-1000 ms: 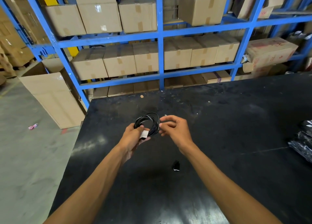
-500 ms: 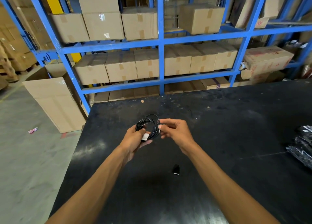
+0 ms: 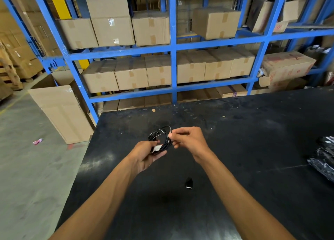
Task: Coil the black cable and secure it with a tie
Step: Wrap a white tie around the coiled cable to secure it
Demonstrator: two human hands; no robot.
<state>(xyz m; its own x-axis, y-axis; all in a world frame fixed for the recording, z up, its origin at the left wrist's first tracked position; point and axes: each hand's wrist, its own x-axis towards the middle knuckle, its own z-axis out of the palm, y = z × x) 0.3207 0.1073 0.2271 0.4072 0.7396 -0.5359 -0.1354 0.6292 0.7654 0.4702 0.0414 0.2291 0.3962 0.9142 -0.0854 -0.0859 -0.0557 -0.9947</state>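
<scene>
Head view: a small black part [image 3: 189, 183] lies on the near counter [image 3: 253, 131]. Above the counter, the left hand [image 3: 144, 153] has its grip clamped on the coiled cable [image 3: 160, 137] at a white tag [image 3: 156, 148]. The right hand [image 3: 189, 140] pinches the coil's right side. Boxes [image 3: 159, 71] fill the far blue shelf [image 3: 173, 59].

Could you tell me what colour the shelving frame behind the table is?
Bright blue; the shelving frame shows clearly in the head view.
</scene>
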